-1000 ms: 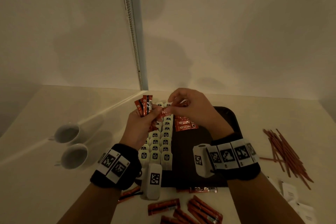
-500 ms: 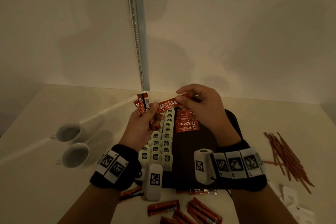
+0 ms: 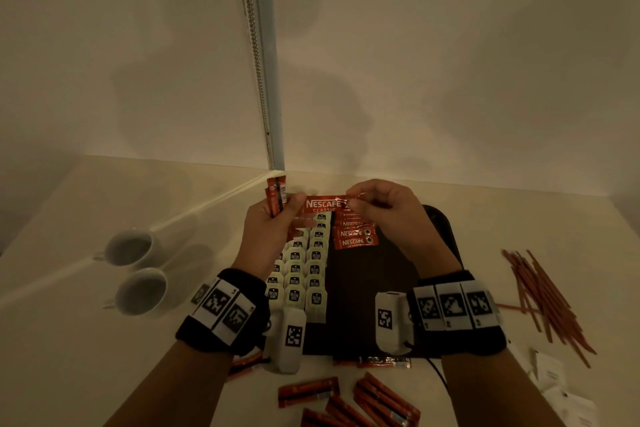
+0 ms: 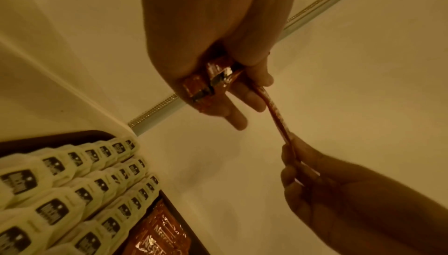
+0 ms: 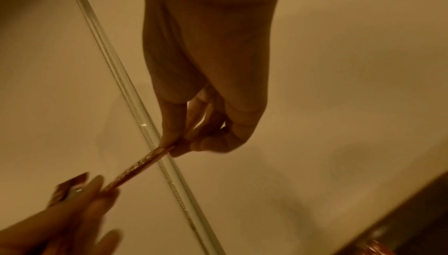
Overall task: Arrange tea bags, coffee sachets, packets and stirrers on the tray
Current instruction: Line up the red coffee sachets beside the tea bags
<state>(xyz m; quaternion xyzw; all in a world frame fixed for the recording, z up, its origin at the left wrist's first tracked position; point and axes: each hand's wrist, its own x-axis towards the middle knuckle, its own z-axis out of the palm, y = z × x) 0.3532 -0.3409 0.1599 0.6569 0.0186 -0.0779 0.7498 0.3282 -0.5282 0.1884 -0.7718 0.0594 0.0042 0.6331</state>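
Head view: high above the bench (image 3: 104,340), facing forward and down; both forearms, tray (image 3: 446,239) and rear wall in frame.

Left wrist view: close behind left hand (image 4: 218,63), looking along its fingers, tea bags (image 4: 72,192) at lower left.

Right wrist view: close behind right hand (image 5: 208,86), facing the wall.

Shared by all three: the stretched sachet (image 3: 323,203) between both hands.

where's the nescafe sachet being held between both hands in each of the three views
Head: the sachet lies flat and level at centre, label up, above the tray, between the left hand and right hand.
Left wrist: seen edge-on, a thin strip slanting from upper centre down to the right.
Right wrist: edge-on again, slanting from centre down to the lower left.
Shared landmark: the beaded chain on the wall.
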